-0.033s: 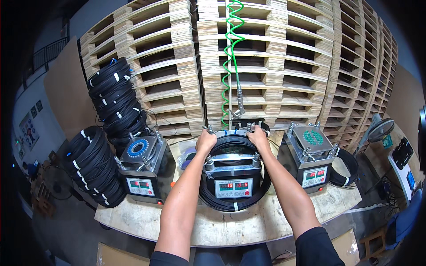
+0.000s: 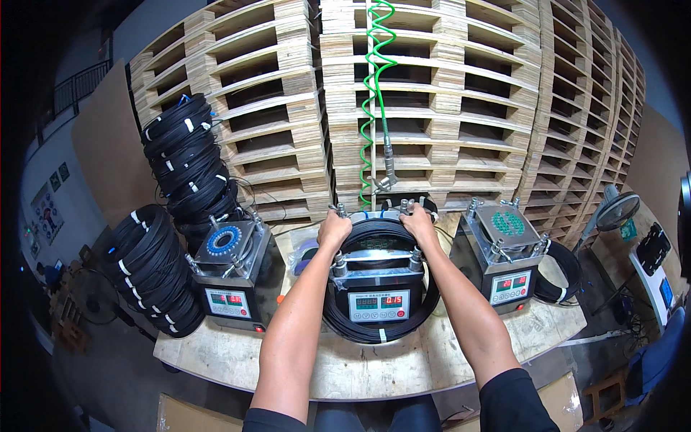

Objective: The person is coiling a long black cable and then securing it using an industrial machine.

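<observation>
In front of me stands the middle benchtop machine [image 2: 378,273], a metal box with a lit display and buttons. A large black cable coil [image 2: 381,335], with a white tape band at its front, hangs around the machine's body. Both my arms reach over it to the far side. My left hand [image 2: 335,230] is closed at the far left corner, its fingers against a metal clamp knob [image 2: 341,210]. At the far right corner my right hand [image 2: 419,225] is likewise closed by another clamp knob [image 2: 404,206]. My fingertips are partly hidden.
Similar machines stand left [image 2: 232,270] and right [image 2: 502,248], topped with rings of blue and green pieces. Tall stacks of black coils [image 2: 155,273] rise at left. Wooden pallets [image 2: 432,101] wall the back. A green spiral air hose [image 2: 381,79] with a blow gun [image 2: 389,169] hangs there.
My hands and arms hold the same position. Only the lit digits on the machines' displays differ.
</observation>
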Tool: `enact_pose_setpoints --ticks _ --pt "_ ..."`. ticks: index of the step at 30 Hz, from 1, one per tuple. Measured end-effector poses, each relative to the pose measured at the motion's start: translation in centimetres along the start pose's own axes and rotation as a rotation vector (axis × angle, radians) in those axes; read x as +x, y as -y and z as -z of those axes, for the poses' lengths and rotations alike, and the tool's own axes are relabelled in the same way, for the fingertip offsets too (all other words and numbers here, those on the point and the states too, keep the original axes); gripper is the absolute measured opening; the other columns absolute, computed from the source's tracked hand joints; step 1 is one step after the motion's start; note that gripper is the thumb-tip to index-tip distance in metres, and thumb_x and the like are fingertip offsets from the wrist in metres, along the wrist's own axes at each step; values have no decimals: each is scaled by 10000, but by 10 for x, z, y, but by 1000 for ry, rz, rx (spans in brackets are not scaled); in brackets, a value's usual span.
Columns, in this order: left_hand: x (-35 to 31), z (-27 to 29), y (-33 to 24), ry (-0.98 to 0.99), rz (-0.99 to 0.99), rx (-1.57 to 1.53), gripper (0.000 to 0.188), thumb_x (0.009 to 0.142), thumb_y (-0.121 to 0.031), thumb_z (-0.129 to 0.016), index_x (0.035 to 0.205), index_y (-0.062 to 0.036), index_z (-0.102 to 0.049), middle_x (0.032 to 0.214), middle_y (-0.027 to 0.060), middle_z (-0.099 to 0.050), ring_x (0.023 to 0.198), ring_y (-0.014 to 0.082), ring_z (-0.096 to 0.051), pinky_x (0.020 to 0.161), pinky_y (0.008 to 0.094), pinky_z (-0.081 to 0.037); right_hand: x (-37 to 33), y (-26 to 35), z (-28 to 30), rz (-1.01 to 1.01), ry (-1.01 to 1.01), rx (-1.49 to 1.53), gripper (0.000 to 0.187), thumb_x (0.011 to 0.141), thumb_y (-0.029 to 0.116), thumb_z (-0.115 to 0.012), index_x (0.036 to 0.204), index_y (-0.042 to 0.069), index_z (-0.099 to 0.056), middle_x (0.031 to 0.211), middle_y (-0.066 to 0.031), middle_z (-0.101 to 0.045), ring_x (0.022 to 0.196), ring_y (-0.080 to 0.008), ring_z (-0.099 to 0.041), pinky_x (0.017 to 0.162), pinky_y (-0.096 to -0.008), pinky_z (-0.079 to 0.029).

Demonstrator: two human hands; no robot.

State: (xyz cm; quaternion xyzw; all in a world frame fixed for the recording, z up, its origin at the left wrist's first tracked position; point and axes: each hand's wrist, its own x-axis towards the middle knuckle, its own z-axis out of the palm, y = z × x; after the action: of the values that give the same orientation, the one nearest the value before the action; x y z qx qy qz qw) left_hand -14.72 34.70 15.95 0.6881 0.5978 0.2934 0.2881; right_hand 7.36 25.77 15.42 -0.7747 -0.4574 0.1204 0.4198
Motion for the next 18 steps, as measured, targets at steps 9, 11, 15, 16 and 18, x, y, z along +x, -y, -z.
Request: enact_pose_setpoints --ticks 9,11,15,16,18 --pt "10 -2 13 -34 -19 -49 594 802 -216 -545 1385 -107 -516 1294 245 -620 1243 412 -569 1038 493 -443 -4 6 -3 1 -8 12 551 827 320 -699 1287 48 -562 1179 -271 -660 1132 -430 -625 967 -481 -492" --pt "13 -3 13 29 -40 -34 583 806 -225 -544 1374 -96 -526 1300 246 -616 1246 409 -568 1038 491 -444 -4 4 -2 -17 -11 -4 554 831 328 -700 1290 52 -560 1187 -270 -657 1133 -429 -625 966 -483 -493" --pt "15 -3 16 29 -15 -46 579 807 -237 -543 1366 -85 -533 1303 246 -614 1246 406 -569 1040 489 -444 -8 9 -2 -36 7 10 577 822 327 -697 1298 29 -564 1212 -273 -648 1157 -418 -616 997 -455 -476" --pt "13 -3 15 30 -10 -45 583 807 -241 -540 1368 -86 -530 1304 246 -614 1245 407 -569 1041 488 -444 -8 10 -2 -45 10 27 598 807 312 -694 1300 -3 -571 1220 -281 -644 1175 -406 -611 1029 -420 -461" --pt "10 -1 14 27 -4 -45 587 807 -246 -538 1371 -87 -528 1305 246 -613 1244 407 -570 1042 488 -444 -8 12 -2 -38 15 22 599 807 316 -692 1300 -2 -571 1218 -282 -645 1175 -406 -611 1028 -420 -460"
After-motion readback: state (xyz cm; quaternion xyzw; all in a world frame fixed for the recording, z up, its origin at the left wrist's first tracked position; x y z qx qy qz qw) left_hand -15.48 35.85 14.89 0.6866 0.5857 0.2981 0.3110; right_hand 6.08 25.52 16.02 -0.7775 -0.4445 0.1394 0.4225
